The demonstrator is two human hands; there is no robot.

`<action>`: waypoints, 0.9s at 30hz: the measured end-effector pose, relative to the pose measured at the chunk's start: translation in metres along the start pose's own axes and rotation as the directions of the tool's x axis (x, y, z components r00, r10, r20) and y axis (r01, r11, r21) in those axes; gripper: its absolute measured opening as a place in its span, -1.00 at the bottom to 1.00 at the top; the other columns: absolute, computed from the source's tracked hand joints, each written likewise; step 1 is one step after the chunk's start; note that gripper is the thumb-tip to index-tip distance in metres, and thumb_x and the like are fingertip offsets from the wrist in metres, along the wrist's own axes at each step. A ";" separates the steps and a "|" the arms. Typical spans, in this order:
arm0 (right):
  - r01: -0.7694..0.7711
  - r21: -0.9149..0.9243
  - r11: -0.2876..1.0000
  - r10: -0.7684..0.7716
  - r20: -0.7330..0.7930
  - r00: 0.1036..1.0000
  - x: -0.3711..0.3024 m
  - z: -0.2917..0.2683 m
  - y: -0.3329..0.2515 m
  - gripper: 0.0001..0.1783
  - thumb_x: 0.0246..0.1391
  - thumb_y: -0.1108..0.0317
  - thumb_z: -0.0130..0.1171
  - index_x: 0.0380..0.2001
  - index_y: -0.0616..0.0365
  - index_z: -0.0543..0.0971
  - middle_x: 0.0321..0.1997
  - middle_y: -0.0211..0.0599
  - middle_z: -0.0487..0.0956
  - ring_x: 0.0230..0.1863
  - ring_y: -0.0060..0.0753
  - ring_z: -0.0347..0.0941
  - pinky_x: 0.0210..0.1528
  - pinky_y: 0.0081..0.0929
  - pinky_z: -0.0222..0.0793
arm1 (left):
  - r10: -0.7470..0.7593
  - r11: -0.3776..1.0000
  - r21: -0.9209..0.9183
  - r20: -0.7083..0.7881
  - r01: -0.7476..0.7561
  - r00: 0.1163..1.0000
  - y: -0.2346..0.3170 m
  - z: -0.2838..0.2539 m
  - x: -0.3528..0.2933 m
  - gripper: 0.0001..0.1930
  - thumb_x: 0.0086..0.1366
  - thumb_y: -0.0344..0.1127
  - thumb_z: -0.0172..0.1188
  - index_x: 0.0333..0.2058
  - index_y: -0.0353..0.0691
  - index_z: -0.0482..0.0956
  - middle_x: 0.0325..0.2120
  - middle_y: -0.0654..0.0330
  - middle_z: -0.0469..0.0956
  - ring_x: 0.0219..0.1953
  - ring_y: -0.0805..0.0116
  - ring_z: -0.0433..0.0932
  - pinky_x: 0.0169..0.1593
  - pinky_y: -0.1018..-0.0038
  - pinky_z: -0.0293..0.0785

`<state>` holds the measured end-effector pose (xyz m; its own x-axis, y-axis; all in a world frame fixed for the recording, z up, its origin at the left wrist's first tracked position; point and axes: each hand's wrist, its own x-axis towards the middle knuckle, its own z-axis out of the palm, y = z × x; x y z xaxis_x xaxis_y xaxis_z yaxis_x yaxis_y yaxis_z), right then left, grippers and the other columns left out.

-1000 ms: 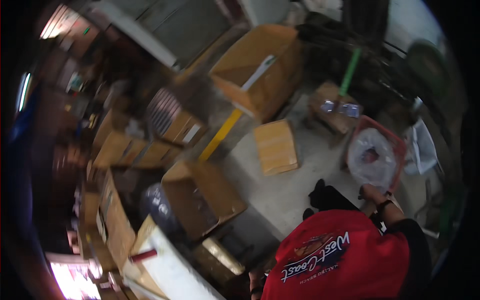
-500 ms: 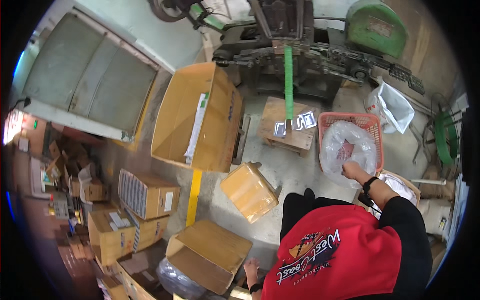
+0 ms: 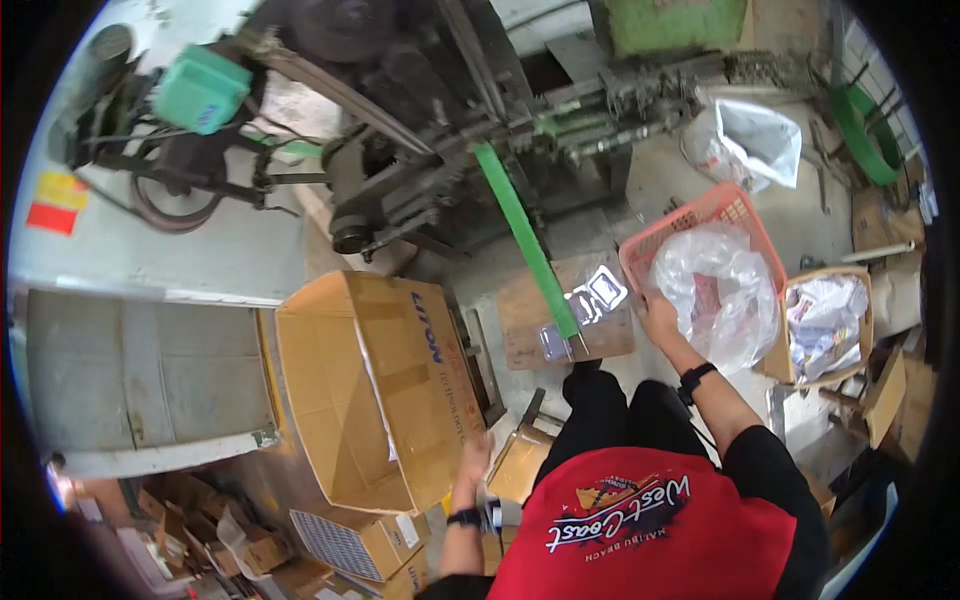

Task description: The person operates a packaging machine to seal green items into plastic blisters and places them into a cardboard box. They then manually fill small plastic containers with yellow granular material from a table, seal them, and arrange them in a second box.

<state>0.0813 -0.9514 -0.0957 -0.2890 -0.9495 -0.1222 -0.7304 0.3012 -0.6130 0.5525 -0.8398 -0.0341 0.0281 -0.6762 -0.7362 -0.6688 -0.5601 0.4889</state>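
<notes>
My right hand (image 3: 657, 318) is at the near left corner of a pink plastic basket (image 3: 640, 243), touching or almost touching its rim; its fingers are too unclear to tell a grip. A clear plastic bag (image 3: 735, 345) lines the basket, its mouth spread wide, with reddish material (image 3: 706, 293) inside. My left hand (image 3: 475, 458) is beside the near right edge of a large open cardboard box (image 3: 425, 390), its fingers smeared by motion. Left of the basket, clear plastic packages (image 3: 603, 290) lie on a low wooden stool (image 3: 520, 345), under the end of a green strip (image 3: 522, 232).
A dark machine (image 3: 400, 130) fills the far side. Beyond the basket stands a white sack (image 3: 757, 143); to its right, a carton (image 3: 868, 330) of crumpled plastic. A small tape-covered box (image 3: 520, 463) is by my legs. More cartons (image 3: 375, 545) are at lower left.
My right hand has moved from the bag's near edge to the basket's left corner. My left hand has come forward to the large box. The view has swung and shifted closer to the stool.
</notes>
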 end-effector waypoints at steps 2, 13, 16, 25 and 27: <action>-0.010 -0.013 1.000 0.009 -0.051 0.999 0.020 0.027 -0.006 -0.68 -0.09 0.32 0.13 -0.21 0.16 0.46 -0.10 0.00 0.46 -0.15 0.06 0.42 -0.17 -0.16 0.36 | 0.175 0.984 0.001 -0.212 -0.179 0.961 0.047 0.004 0.060 -0.75 0.24 -0.25 0.07 -0.36 -0.37 0.50 -0.60 0.31 0.44 -0.54 0.57 0.35 -0.44 0.57 0.31; -0.230 0.148 0.962 0.256 -0.197 0.946 0.011 0.069 -0.012 -0.69 -0.24 0.45 0.10 -0.30 0.26 0.51 -0.33 0.09 0.53 -0.26 0.09 0.46 -0.19 -0.14 0.37 | 0.442 0.883 0.291 -0.248 -0.369 0.862 0.159 0.097 0.179 -0.70 0.06 -0.31 0.18 -0.24 -0.35 0.49 -0.57 0.00 0.53 -0.48 0.09 0.53 -0.34 0.28 0.42; -0.238 0.244 0.940 0.301 -0.265 0.916 -0.024 0.069 -0.005 -0.72 -0.27 0.44 0.12 -0.36 0.25 0.52 -0.40 0.11 0.53 -0.32 0.10 0.47 -0.26 -0.13 0.36 | 0.534 0.846 0.196 -0.326 -0.497 0.780 0.135 0.094 0.206 -0.68 0.08 -0.39 0.12 -0.17 -0.41 0.45 -0.62 0.10 0.50 -0.56 0.26 0.50 -0.44 0.38 0.43; -0.188 0.108 0.976 0.214 -0.336 0.917 -0.068 0.110 -0.047 -0.71 -0.13 0.38 0.08 -0.24 0.06 0.52 -0.20 -0.06 0.49 -0.23 0.09 0.45 -0.20 -0.12 0.36 | 0.420 0.659 -0.560 -0.282 -0.503 0.863 0.153 0.061 0.241 -0.70 0.21 -0.49 -0.02 -0.07 -0.46 0.31 -0.53 0.20 0.43 -0.52 0.45 0.49 -0.53 0.58 0.48; -0.193 -0.032 0.981 0.174 -0.309 0.935 -0.060 0.113 -0.053 -0.70 -0.16 0.41 0.06 -0.25 0.03 0.53 -0.17 -0.17 0.47 -0.20 -0.03 0.45 -0.15 -0.16 0.33 | 0.418 0.656 -0.535 -0.328 -0.532 0.847 0.150 0.052 0.228 -0.71 0.23 -0.46 -0.03 -0.07 -0.44 0.31 -0.48 0.17 0.46 -0.49 0.43 0.50 -0.49 0.56 0.49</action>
<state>0.2067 -0.9203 -0.1440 -0.5889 -0.8080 0.0205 -0.6801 0.4816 -0.5527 0.4200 -1.0526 -0.1529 -0.0117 -0.9641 -0.2654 -0.0561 -0.2643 0.9628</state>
